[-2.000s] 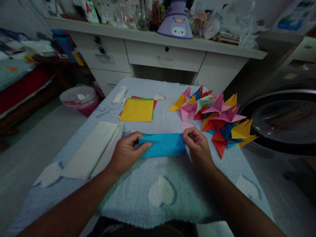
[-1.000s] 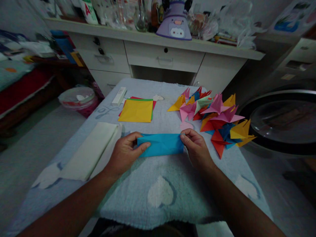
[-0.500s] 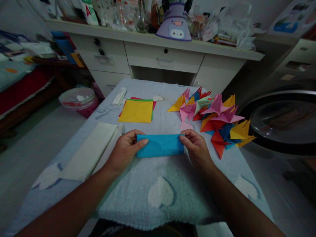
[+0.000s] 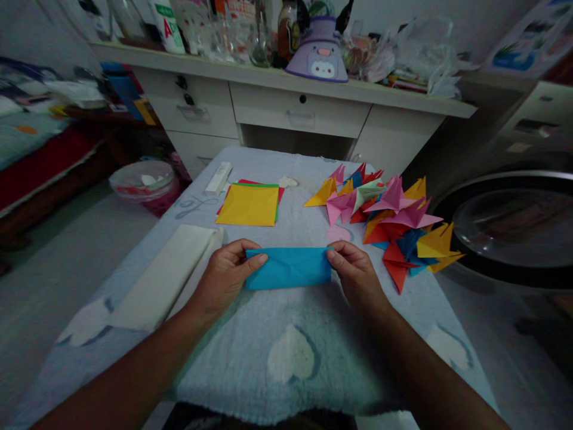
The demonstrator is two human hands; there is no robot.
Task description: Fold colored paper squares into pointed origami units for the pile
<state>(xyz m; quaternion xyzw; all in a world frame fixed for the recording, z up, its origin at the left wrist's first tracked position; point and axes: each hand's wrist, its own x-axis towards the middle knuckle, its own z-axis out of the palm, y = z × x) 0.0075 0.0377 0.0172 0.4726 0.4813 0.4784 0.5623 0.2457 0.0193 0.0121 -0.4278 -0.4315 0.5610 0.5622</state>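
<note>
A blue sheet of origami paper [image 4: 289, 269], folded into a wide rectangle with faint creases, is stretched between my two hands above the cloth. My left hand [image 4: 230, 272] pinches its upper left corner, thumb on the near face and fingers behind. At the upper right corner my right hand [image 4: 356, 272] grips it the same way. Beyond the left hand lies a stack of square paper [image 4: 248, 204], yellow on top with green and red edges showing. Several folded paper cranes [image 4: 394, 209] in pink, yellow, red, orange and blue are heaped beyond my right hand.
A light-blue patterned cloth [image 4: 290, 358] covers the table. On its left lie a folded cream cloth or paper [image 4: 168, 278] and a small white box [image 4: 218, 179]. Behind stands a drawer desk [image 4: 299, 110]; a bin [image 4: 145, 185] is at left, a washing machine [image 4: 514, 227] at right.
Both hands keep the same pinch on the blue paper. The whole view has shifted slightly downward in the picture; the paper's creases show a little differently.
</note>
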